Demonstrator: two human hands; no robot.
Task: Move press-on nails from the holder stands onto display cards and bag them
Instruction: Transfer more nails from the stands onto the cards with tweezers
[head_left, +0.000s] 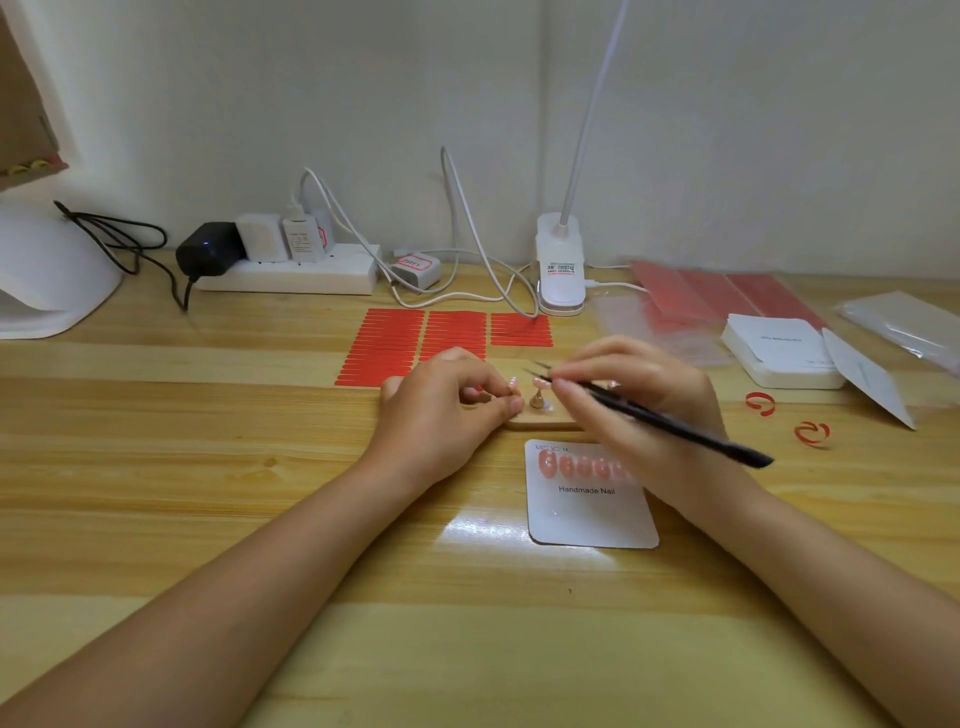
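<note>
While the left hand (447, 400) pinches a stand, the right hand (623, 400) grips tweezers (649, 415) beside a pink nail (542, 383). Nails look light, stiff and slippery; best lifted by the edges.

Five pink nails (584, 464) on one display card (592, 512), three red strip sheets (384, 345), two red curls (760, 403).

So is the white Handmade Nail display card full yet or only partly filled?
Partly filled. The white display card carries one row of pink press-on nails along its top; the right hand hides the row's end, and below the lettering it is bare.
</note>
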